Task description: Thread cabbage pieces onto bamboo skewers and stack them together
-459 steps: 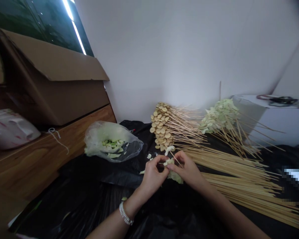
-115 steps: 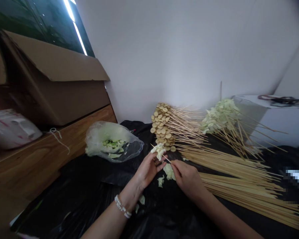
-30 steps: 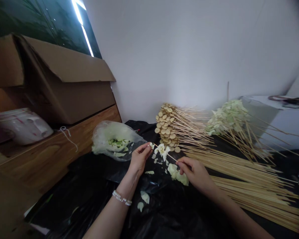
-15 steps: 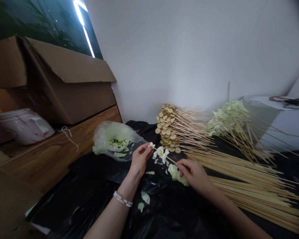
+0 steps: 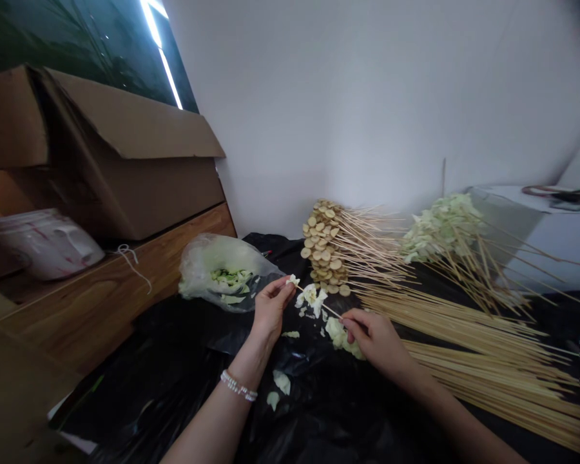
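One bamboo skewer (image 5: 329, 311) in hand above the black-covered worktop (image 5: 174, 386), slanted up and to the left, with a pale cabbage cluster (image 5: 312, 296) threaded near its upper end. Right hand (image 5: 374, 335) at the lower end, grip closed thumb to forefinger on the stick, heel of the hand over a small heap of cabbage leaves (image 5: 341, 334) on the sheet. Left hand (image 5: 270, 308) raised at the tip, grip pinched shut on a small cabbage piece (image 5: 292, 280); impossible to tell whether already pierced by the point or only touching it. Beaded bracelet (image 5: 239, 386) on the left wrist, a few leaf scraps (image 5: 280, 383) on the sheet just beside it. Just beyond the left hand, a clear plastic bag (image 5: 207, 261) holding more cut cabbage. Behind the skewer, a stack of sticks loaded with tan round slices (image 5: 321, 248); further right, finished cabbage skewers (image 5: 439, 225) heaped against a white surface. Along the right side of the worktop, a broad spread of bare skewers (image 5: 464, 348). To the left, a wooden ledge (image 5: 101, 303) carrying an open cardboard box (image 5: 125, 161) and a white lidded pot (image 5: 48, 241).
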Available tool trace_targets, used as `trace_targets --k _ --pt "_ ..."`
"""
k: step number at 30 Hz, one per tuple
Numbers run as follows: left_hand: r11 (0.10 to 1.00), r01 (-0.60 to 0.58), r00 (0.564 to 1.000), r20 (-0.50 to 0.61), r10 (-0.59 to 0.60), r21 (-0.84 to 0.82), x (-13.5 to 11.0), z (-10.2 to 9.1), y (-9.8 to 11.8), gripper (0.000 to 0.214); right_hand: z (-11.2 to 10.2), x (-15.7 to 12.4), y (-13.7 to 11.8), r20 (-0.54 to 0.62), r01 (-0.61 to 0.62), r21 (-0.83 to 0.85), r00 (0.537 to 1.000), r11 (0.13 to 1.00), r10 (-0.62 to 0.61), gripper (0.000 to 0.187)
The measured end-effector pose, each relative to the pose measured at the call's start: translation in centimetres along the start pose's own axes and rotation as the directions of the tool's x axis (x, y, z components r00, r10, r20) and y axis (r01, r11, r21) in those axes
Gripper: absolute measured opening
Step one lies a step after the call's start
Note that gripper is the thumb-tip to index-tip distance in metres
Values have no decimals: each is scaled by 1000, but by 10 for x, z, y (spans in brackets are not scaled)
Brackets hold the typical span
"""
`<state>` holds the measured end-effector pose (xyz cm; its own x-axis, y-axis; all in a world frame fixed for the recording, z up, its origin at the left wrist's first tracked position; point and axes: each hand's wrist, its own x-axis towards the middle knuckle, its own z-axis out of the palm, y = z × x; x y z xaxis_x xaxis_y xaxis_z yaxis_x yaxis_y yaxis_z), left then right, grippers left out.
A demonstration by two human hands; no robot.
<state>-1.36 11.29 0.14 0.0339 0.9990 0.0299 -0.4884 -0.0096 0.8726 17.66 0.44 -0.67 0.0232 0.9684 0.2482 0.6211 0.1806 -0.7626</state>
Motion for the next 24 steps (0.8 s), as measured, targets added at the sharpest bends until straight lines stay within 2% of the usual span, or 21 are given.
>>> trace_targets --k 7,14,17,24 --pt "985 -99 994 -26 103 144 -3 2 -4 32 4 -1 -4 -7 -30 -5 1000 1000 30 30" --pt "850 -279 949 -4 314 447 -6 2 -6 23 6 -3 -9 6 -33 12 999 999 33 32" --pt "802 -295 944 25 330 520 -7 2 -9 22 6 -3 -7 10 -48 26 999 998 48 32" --pt "772 -321 943 113 312 548 -11 3 -13 22 8 -1 -4 6 -80 47 997 996 79 31"
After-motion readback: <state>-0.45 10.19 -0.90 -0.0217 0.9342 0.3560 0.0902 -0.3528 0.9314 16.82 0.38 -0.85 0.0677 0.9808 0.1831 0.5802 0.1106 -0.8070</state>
